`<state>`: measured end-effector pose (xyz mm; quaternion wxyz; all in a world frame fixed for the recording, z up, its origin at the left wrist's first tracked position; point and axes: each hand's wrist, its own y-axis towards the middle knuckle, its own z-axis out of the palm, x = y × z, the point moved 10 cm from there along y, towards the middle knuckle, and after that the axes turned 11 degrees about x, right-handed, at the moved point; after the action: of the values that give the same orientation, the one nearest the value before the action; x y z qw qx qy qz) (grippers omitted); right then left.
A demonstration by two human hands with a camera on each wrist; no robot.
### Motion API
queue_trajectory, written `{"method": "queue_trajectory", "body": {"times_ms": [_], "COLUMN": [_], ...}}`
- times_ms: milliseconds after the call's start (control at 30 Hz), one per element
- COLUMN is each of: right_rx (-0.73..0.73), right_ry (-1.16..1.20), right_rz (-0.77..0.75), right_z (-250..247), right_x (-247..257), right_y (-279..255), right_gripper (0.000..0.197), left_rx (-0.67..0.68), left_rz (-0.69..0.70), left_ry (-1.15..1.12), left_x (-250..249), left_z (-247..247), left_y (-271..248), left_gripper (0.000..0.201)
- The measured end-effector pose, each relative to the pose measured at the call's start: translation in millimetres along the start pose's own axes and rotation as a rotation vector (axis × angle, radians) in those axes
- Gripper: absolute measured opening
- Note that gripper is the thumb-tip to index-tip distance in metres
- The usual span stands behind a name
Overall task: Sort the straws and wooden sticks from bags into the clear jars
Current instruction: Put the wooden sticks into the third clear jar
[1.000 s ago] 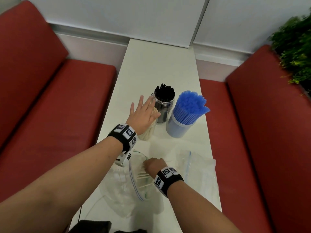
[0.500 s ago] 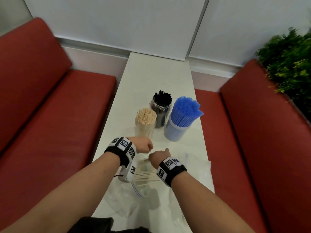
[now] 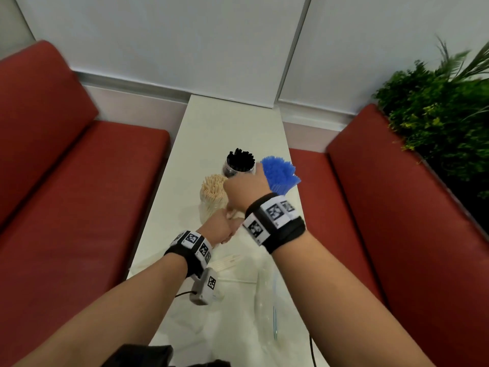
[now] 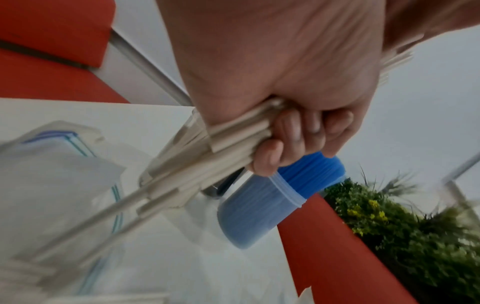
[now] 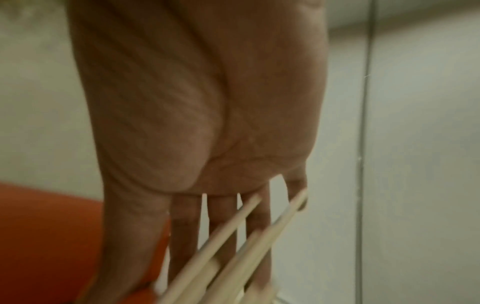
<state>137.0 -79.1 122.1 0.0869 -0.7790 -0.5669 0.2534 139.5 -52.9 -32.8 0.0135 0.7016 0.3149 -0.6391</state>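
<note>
From the head view, my left hand (image 3: 221, 229) has closed into a fist around a bundle of wooden sticks (image 3: 229, 260) just in front of the stick jar (image 3: 213, 198), where half a second ago it was lower, beside the right over the bag (image 3: 267, 308); a second ago it lay flat against that jar. My right hand (image 3: 244, 190) has risen off the bag and now hovers above the stick jar, between it and the blue straws (image 3: 279, 174), with the black-straw jar (image 3: 239, 164) behind, toward the far edge of the table (image 3: 230, 123). I judge the load is on its way from bag to jar, with the right hand ready to guide or tamp the tops. The wrist bands show only square coded markers, no readable words. In the left wrist view, my left grip is clamped on the sticks (image 4: 207, 164), fingers (image 4: 291, 133) curled round them, the ends fanning down toward the zip bag (image 4: 59, 164); the blue jar (image 4: 259, 207) stands beyond. No label is legible there. In the right wrist view, my right hand (image 5: 207, 113) is spread, fingers (image 5: 187, 226) straight and apart, holding nothing, with stick tips (image 5: 233, 236) crossing in front of them. No writing shows.
</note>
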Motion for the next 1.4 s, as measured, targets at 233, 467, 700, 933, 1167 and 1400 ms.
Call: {"method": "queue_trajectory", "body": {"times_ms": [233,467,700,933,1167,1400], "right_rx": [-0.272,-0.593,0.033,0.281,0.112,0.033], "right_ry": [0.604,1.609,2.212,2.700,2.163,1.954], "right_rz": [-0.026,-0.357,0.113,-0.163,-0.329,-0.845], "right_z": [-55.3,-34.9,114.8,101.6,58.5,-1.6], "right_x": [-54.4,-75.2,-51.7,4.4,-17.2,-30.9], "right_y": [-17.7,-34.8,6.1,22.7,24.7,8.9], "right_gripper": [0.056,0.041,0.063,0.073,0.101,0.044], "left_rx": [0.021,-0.031,-0.117,-0.050,0.082,0.676], "left_rz": [0.195,0.239,0.515,0.507,0.325,0.086], "left_ry": [-0.256,-0.312,-0.426,-0.379,-0.415,-0.223], "left_x": [-49.4,-98.9,-182.8,-173.3,-133.1,-102.9], "left_z": [-4.7,-24.1,-61.8,-46.3,-41.3,12.5], "left_y": [-4.4,-19.3,-49.8,-40.0,-22.8,-20.6], "left_gripper": [0.033,0.028,0.040,0.042,0.045,0.045]}}
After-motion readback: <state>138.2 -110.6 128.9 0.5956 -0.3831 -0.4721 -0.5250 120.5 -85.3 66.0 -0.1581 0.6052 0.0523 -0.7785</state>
